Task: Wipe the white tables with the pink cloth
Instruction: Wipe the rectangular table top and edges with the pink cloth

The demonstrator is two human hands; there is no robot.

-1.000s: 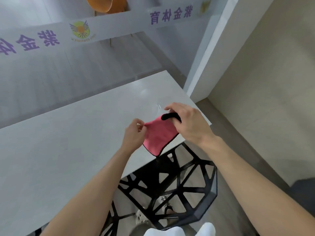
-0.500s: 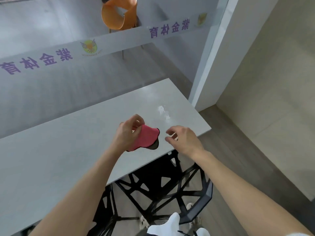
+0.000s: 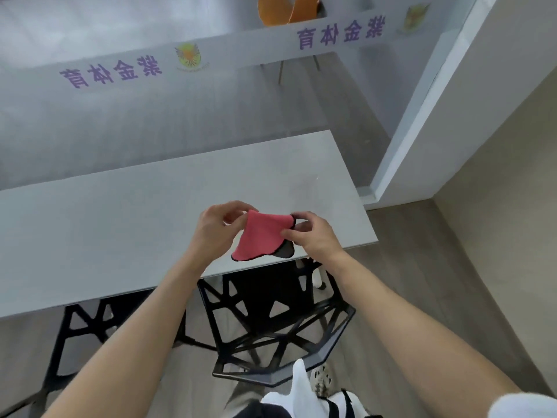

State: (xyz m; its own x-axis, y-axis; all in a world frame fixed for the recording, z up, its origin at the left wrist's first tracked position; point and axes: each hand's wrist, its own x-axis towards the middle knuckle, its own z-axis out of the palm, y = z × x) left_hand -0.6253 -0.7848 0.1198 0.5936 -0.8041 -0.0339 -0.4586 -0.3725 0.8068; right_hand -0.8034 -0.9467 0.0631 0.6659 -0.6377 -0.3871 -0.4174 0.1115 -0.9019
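A long white counter [image 3: 120, 224] is being shown across the middle of the view, its right end lying near a white pillar [image 3: 446, 110]. Behind the counter, a glass partition [image 3: 211, 116] is being crossed by a pale band [image 3: 235, 52] printed with purple characters and a yellow emblem. Through the glass, part of an orange chair [image 3: 271, 10] is being glimpsed at the top edge. Grey wood-look floor [image 3: 437, 282] is being seen to the right of the counter and beneath it.

A black chair [image 3: 280, 327] with an open geometric frame is being kept tucked under the counter's near edge, and a second black frame [image 3: 75, 336] of the same kind is being seen further left.

Two bare forearms are being stretched forward over the chair. The pink cloth [image 3: 260, 236] is being held up between both hands, above the counter near its right front corner. Its upper left corner is being pinched by the left hand [image 3: 215, 229], with the fingers curled round the fabric. Its upper right edge is being pinched between thumb and fingers of the right hand [image 3: 316, 236].

The cloth is being left to hang in a loose fan, with its dark trim and a dark underside showing at the lower right. Whether its lower edge is touching the counter cannot be told.
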